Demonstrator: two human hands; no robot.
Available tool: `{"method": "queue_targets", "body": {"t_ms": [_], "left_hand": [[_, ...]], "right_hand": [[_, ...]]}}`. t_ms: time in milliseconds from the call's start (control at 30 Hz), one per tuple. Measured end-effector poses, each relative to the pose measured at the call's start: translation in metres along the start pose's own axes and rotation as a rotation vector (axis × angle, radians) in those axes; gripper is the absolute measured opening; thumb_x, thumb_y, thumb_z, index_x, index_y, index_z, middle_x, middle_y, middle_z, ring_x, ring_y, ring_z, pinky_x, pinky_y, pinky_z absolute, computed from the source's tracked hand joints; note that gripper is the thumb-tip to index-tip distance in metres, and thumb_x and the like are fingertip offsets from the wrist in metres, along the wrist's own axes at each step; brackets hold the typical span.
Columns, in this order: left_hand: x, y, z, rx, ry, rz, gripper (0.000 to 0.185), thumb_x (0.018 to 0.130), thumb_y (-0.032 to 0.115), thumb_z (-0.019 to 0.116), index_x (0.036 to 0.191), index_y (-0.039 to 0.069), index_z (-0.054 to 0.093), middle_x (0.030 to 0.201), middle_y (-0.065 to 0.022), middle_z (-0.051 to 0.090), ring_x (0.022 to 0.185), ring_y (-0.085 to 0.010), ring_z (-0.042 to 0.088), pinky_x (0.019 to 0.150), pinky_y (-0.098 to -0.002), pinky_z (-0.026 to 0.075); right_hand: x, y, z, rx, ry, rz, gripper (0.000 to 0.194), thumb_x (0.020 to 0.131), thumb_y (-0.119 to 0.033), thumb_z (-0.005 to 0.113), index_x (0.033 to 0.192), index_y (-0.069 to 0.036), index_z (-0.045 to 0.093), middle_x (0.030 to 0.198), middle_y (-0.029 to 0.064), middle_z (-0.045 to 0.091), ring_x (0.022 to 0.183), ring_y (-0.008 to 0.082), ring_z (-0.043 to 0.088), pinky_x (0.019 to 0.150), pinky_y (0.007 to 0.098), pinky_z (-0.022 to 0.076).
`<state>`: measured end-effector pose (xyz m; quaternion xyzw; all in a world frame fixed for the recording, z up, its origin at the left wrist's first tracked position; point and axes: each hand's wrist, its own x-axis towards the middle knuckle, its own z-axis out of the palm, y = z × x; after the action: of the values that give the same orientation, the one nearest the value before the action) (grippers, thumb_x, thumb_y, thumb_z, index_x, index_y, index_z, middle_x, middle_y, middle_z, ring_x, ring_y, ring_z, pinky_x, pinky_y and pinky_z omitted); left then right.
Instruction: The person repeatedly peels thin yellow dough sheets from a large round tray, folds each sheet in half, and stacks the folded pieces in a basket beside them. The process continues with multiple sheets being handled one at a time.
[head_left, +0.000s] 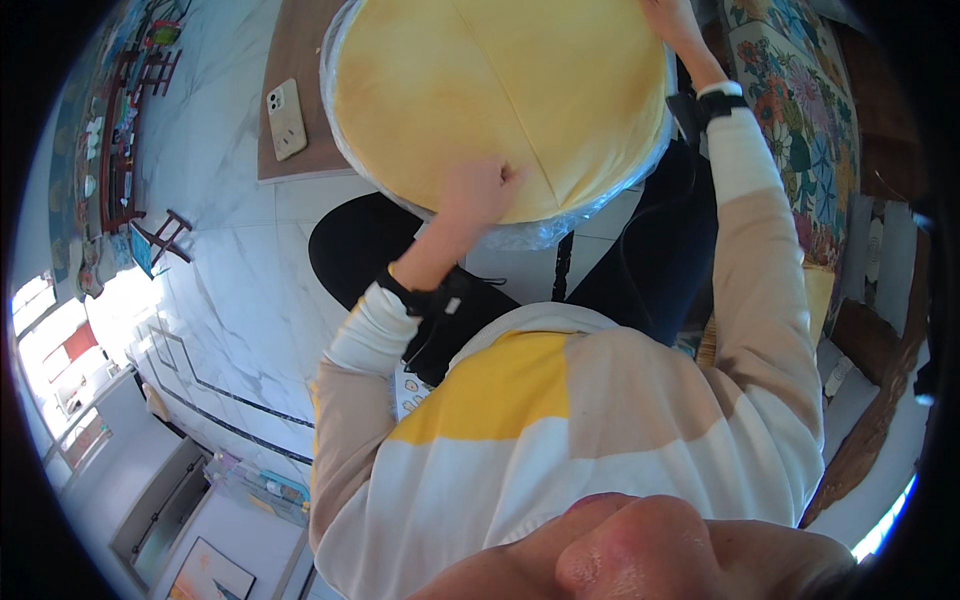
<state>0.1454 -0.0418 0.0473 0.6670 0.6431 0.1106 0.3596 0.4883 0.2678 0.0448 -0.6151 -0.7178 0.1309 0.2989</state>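
A large round pad covered in yellow fabric (570, 82), with a seam or crease across it, lies in front of me over my knees. Crinkled clear plastic (532, 234) wraps its rim. Over the pad's near part is my left hand (481, 186), its fingers curled and blurred by motion; whether something small is inside them cannot be seen. My right hand (671, 22) is at the far right rim of the pad, partly cut off by the picture's top edge, its fingertips hard to make out. Both wrists wear black straps with dark devices.
A phone in a pale case (287, 120) lies on a brown tabletop (311, 161) at the left. Flowered fabric (806, 112) covers something to the right of my arm. A small stool (161, 241) stands on the marble-patterned floor. A dark cable hangs from the right wrist.
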Motion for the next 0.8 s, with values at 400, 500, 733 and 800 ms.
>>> {"method": "queue_targets", "body": {"t_ms": [400, 500, 733, 800], "left_hand": [[-0.013, 0.045, 0.059, -0.242, -0.095, 0.313, 0.021, 0.096, 0.012, 0.081, 0.115, 0.006, 0.073, 0.114, -0.0152, 0.075, 0.093, -0.0326, 0.077, 0.082, -0.0424, 0.06], [-0.004, 0.041, 0.048, -0.182, -0.041, 0.466, 0.033, 0.091, 0.008, 0.084, 0.121, 0.009, 0.07, 0.133, -0.0128, 0.067, 0.104, -0.033, 0.075, 0.088, -0.044, 0.061], [0.039, 0.043, 0.034, 0.016, -0.011, 0.928, 0.03, 0.088, 0.016, 0.087, 0.115, 0.011, 0.074, 0.122, -0.0081, 0.07, 0.108, -0.0326, 0.072, 0.091, -0.0434, 0.06], [0.052, 0.048, 0.031, -0.012, -0.098, 0.92, 0.026, 0.089, 0.018, 0.087, 0.112, 0.01, 0.078, 0.112, -0.0083, 0.073, 0.105, -0.0308, 0.074, 0.091, -0.0403, 0.06]], "right_hand": [[-0.038, -0.021, 0.001, -0.44, 0.349, -0.502, 0.024, 0.105, -0.026, 0.072, 0.113, -0.003, 0.075, 0.101, 0.0184, 0.078, 0.09, 0.039, 0.075, 0.081, 0.0477, 0.0602], [-0.183, -0.072, -0.001, 0.114, -0.034, -0.299, 0.018, 0.1, -0.017, 0.079, 0.111, -0.004, 0.074, 0.102, 0.0173, 0.076, 0.089, 0.0382, 0.075, 0.079, 0.0435, 0.0602], [-0.327, -0.099, -0.044, 0.364, 0.053, 0.193, 0.013, 0.102, -0.001, 0.076, 0.114, -0.002, 0.077, 0.096, 0.0095, 0.075, 0.077, 0.0183, 0.071, 0.072, 0.0301, 0.0566], [-0.341, -0.101, -0.054, 0.398, 0.053, 0.228, 0.011, 0.103, -0.001, 0.076, 0.113, -0.001, 0.077, 0.093, 0.0075, 0.073, 0.075, 0.015, 0.068, 0.072, 0.0293, 0.0559]]}}
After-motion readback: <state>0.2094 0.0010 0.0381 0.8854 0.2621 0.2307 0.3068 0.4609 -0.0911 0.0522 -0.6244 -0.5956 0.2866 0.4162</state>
